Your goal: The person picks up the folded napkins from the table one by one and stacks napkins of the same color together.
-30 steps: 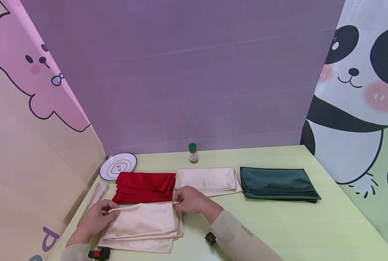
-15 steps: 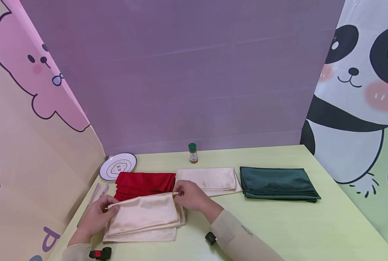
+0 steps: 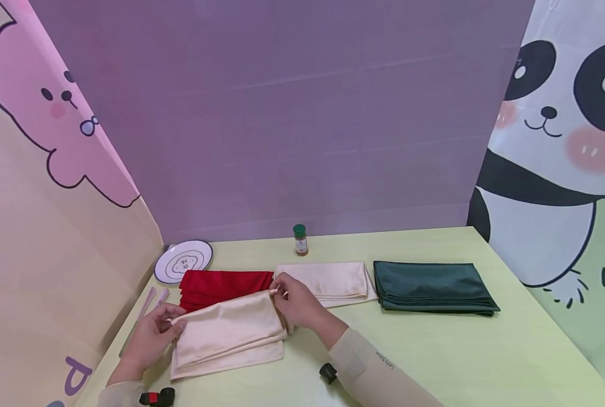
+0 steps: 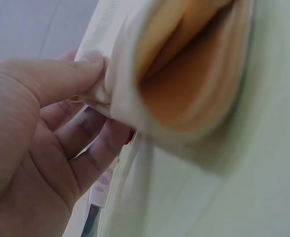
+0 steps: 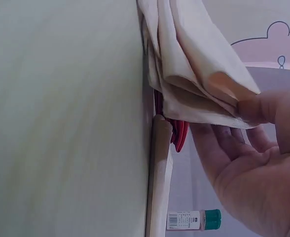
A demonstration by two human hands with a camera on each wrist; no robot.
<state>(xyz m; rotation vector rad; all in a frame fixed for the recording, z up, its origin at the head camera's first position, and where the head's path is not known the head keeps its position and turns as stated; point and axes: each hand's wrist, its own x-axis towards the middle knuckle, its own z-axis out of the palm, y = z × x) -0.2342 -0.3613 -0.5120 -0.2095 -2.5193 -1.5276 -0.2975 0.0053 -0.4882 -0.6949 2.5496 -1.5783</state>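
Note:
A folded cream satin cloth [image 3: 228,330] hangs between my two hands, its upper edge raised higher at the right. My left hand [image 3: 155,333] pinches its upper left corner between thumb and fingers. At the upper right corner, my right hand [image 3: 297,299] pinches the layers. The left wrist view shows the cloth's fold [image 4: 125,94] gaping into a loop beside the thumb. In the right wrist view several layers [image 5: 199,84] droop from the pinch. Behind it lies a folded red cloth [image 3: 231,280], its front part hidden by the cream one.
A second folded cream cloth [image 3: 328,277] lies behind my right hand, and a folded dark green cloth [image 3: 430,285] to its right. A white plate [image 3: 184,262] and a green-capped spice jar [image 3: 301,240] stand at the back. Pink-handled utensils [image 3: 150,299] lie by the left edge.
Both hands have lifted the cream cloth's upper edge, the right hand rising more. The cloth's lower edge has moved away from the table's front and to the right, and it now slants.

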